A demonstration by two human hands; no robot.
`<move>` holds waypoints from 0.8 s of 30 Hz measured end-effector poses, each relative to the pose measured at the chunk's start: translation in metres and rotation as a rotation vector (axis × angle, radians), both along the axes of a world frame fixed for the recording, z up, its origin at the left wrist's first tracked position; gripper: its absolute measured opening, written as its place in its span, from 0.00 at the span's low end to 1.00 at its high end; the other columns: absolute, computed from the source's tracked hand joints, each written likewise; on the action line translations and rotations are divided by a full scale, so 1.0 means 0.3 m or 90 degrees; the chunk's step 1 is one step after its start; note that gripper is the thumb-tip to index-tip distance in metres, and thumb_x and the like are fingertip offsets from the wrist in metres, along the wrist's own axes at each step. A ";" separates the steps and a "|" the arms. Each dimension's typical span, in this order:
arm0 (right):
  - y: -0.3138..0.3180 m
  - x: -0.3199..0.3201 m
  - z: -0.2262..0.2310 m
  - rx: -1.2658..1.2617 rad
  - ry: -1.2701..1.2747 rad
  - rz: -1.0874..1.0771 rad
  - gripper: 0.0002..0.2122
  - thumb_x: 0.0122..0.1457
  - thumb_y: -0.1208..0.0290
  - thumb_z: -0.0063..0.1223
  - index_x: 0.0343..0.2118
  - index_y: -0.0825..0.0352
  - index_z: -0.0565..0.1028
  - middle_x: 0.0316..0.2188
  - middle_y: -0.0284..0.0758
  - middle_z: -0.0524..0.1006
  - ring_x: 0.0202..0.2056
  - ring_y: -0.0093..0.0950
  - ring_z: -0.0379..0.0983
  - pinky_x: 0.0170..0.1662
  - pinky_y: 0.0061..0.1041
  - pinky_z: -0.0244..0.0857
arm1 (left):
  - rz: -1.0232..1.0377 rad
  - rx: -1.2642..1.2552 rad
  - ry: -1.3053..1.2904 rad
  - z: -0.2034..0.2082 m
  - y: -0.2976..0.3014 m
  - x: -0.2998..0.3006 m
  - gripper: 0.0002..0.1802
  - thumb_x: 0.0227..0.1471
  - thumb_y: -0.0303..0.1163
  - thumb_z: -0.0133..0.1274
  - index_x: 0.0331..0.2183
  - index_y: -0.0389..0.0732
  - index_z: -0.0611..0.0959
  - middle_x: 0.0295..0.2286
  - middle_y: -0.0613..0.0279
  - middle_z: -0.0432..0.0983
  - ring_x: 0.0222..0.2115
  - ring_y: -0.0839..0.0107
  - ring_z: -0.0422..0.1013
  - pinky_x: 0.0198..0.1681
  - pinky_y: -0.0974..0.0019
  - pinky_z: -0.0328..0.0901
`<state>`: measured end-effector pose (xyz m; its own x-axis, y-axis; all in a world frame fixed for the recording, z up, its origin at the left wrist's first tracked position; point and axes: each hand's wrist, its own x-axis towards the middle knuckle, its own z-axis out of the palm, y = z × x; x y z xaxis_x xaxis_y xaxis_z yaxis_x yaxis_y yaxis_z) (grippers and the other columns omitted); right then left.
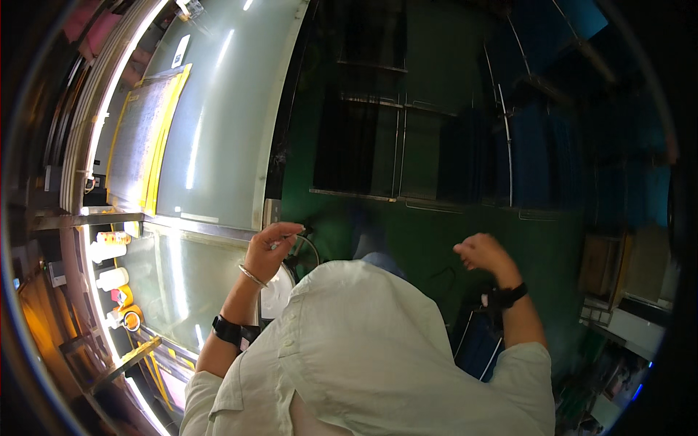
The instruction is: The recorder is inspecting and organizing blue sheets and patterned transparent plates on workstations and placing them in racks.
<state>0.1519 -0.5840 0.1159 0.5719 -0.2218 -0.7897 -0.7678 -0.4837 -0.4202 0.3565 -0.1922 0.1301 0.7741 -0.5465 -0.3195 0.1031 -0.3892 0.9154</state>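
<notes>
My left hand is raised beside the edge of a glass-topped table, with its fingers reaching to the right and the thumb apart from them. I see nothing held in it. A round pale seat or disc lies just below that hand, partly covered by my arm and shirt. My right hand hangs over the green floor, its fingers curled in and no object visible in it. Black bands circle both wrists, and a bangle is on the left one.
On the left tables lie a yellow-edged framed screen, several tape rolls and white containers, under bright tube lights. Dark metal racks stand ahead across the floor. Boxes and a white unit are at the right.
</notes>
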 end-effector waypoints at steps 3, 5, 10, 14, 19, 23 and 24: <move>-0.132 0.085 0.095 -0.104 -0.158 0.023 0.10 0.54 0.69 0.48 0.25 0.72 0.73 0.18 0.36 0.73 0.20 0.23 0.71 0.26 0.22 0.66 | 0.010 0.005 0.078 -0.070 0.097 -0.024 0.11 0.49 0.28 0.50 0.36 0.35 0.78 0.32 0.61 0.76 0.35 0.76 0.70 0.41 0.73 0.64; -0.194 0.192 0.256 -0.125 -0.228 0.067 0.08 0.53 0.71 0.47 0.25 0.71 0.72 0.19 0.34 0.73 0.23 0.22 0.70 0.29 0.21 0.65 | 0.016 0.018 0.072 -0.091 0.158 -0.060 0.11 0.49 0.28 0.50 0.36 0.35 0.78 0.32 0.61 0.76 0.35 0.76 0.71 0.40 0.73 0.64; -0.377 0.432 0.686 -0.285 -0.485 0.132 0.08 0.55 0.67 0.46 0.28 0.66 0.73 0.22 0.30 0.73 0.26 0.20 0.69 0.33 0.19 0.63 | 0.169 0.013 0.076 -0.157 0.344 -0.129 0.10 0.48 0.25 0.50 0.35 0.33 0.78 0.31 0.59 0.76 0.34 0.74 0.72 0.40 0.74 0.65; -0.384 0.500 1.024 -0.274 -0.778 0.051 0.12 0.57 0.62 0.44 0.37 0.64 0.74 0.27 0.30 0.74 0.32 0.19 0.71 0.41 0.18 0.64 | 0.261 0.033 0.038 -0.153 0.380 -0.149 0.11 0.46 0.23 0.50 0.35 0.35 0.79 0.31 0.59 0.76 0.33 0.73 0.72 0.38 0.73 0.65; -0.079 0.492 0.953 -0.173 -0.867 0.013 0.11 0.57 0.64 0.44 0.32 0.66 0.74 0.24 0.29 0.72 0.26 0.18 0.67 0.32 0.16 0.61 | 0.321 0.317 -0.307 -0.161 0.450 -0.203 0.21 0.38 0.29 0.55 0.40 0.42 0.76 0.42 0.54 0.68 0.43 0.60 0.65 0.46 0.62 0.61; 0.302 0.433 0.484 0.003 -0.753 0.173 0.06 0.51 0.75 0.44 0.22 0.71 0.71 0.21 0.38 0.71 0.23 0.29 0.68 0.29 0.27 0.63 | 0.341 0.531 -0.343 -0.270 0.517 -0.253 0.35 0.37 0.39 0.58 0.49 0.45 0.67 0.53 0.54 0.54 0.54 0.54 0.50 0.54 0.53 0.51; 0.367 0.403 0.348 0.000 -0.721 0.249 0.06 0.51 0.74 0.45 0.22 0.71 0.71 0.22 0.41 0.72 0.24 0.35 0.68 0.30 0.29 0.63 | 0.331 0.581 -0.298 -0.275 0.507 -0.260 0.38 0.38 0.43 0.58 0.52 0.46 0.64 0.55 0.54 0.49 0.56 0.54 0.46 0.54 0.51 0.50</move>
